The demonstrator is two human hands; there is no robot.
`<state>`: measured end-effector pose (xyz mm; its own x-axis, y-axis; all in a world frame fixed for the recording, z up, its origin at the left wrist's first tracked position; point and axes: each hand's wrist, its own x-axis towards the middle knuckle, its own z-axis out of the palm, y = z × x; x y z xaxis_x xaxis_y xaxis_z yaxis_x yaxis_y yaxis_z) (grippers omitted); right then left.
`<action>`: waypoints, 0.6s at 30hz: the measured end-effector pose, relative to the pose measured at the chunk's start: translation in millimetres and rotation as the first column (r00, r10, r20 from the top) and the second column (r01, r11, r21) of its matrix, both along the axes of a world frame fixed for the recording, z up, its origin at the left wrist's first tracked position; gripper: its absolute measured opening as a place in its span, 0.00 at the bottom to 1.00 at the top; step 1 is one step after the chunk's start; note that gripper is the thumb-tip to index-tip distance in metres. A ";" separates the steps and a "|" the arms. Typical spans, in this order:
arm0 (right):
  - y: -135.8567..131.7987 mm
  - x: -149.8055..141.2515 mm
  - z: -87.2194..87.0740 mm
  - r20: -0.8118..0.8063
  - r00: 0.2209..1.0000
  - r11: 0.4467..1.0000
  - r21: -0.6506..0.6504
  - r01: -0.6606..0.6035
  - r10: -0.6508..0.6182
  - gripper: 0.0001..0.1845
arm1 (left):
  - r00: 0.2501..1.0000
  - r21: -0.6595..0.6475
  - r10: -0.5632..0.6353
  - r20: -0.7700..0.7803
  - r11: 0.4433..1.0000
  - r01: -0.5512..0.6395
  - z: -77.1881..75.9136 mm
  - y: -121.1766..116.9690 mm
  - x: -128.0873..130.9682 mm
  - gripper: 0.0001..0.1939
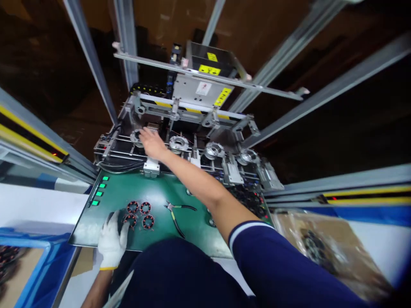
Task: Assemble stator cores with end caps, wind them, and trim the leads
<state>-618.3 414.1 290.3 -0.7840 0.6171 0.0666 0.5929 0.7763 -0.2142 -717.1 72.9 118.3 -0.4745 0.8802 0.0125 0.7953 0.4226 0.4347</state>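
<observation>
My right hand [151,143] is bare and reaches far forward into the machine [192,128]. Its fingers are stretched over the leftmost round metal fixture [136,137], and what they touch is hidden. My left hand [112,239], in a white glove, rests on the green mat [160,231] with its fingers bent beside several small wound stator coils [139,214]. The nearest coil [130,220] lies at its fingertips, and whether they grip it is unclear. Three more round fixtures [214,150] sit in a row to the right.
Green-handled pliers [175,211] lie on the mat right of the coils. Green lit buttons [99,192] line the mat's left edge. A bag of parts [317,248] lies at the right, a blue bin [19,265] at the left. Metal frame bars surround the machine.
</observation>
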 end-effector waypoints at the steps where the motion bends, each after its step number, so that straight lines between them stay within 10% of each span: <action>1: -22.9 6.0 -7.0 -0.036 0.999 1.000 0.012 0.008 -0.008 0.25 | 1.000 -0.001 0.007 0.002 1.000 -0.007 1.6 0.5 0.1 0.32; 5: -150.2 56.8 -61.3 -0.308 0.932 0.981 0.101 -0.166 0.189 0.24 | 1.000 -0.004 0.019 0.009 1.000 -0.019 9.5 5.3 0.3 0.33; 8: -225.0 130.9 -102.4 -0.424 0.904 0.996 0.090 -0.016 0.052 0.22 | 1.000 -0.024 -0.015 0.000 1.000 0.015 15.5 9.3 0.2 0.35; 14: -245.8 317.8 -127.0 -0.439 0.812 0.904 0.003 0.428 -0.384 0.17 | 0.998 -0.104 -0.017 -0.062 0.995 0.010 17.9 9.4 -1.4 0.35; 18: -259.1 377.9 -133.6 -0.381 0.727 0.803 -0.079 0.590 -0.572 0.17 | 0.995 -0.103 -0.013 -0.095 0.995 0.003 11.2 8.0 -5.6 0.36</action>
